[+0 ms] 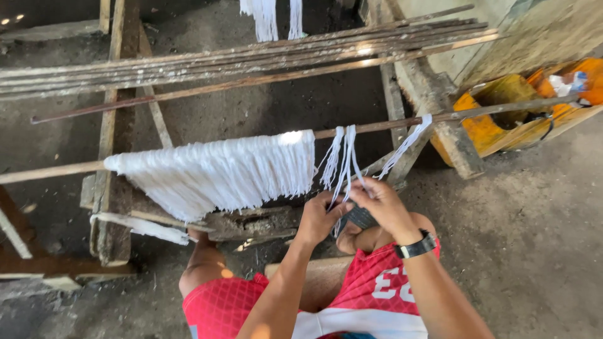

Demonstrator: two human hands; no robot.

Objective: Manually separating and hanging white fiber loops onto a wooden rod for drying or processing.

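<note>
While sitting low in the bottom middle of the frame, working both hands just below a long thin brown rod crossing from the left edge to the upper right. Left hand, fingers curling nearly closed, pinching the lower ends of a hanging bunch of white cotton strands at centre. Right hand, wearing a black wristwatch, fingers bending in and closing on the same strands from the right, touching the left hand. Strands looping over the rod and dropping straight down into both grips.

Hanging to the left of centre on the same rod: a wide, dense white fringe of thread, spreading like a curtain. Draping further right on the rod: one more thin white loop of strands, well apart from the hands.

Lying across the upper part of the frame: a bundle of long dark sticks. Sitting in the upper right corner: an orange and yellow plastic container. Resting beneath the fringe, at lower left: a rough wooden frame on the grey dirt floor. Showing at the bottom: red patterned shorts over bent knees.
</note>
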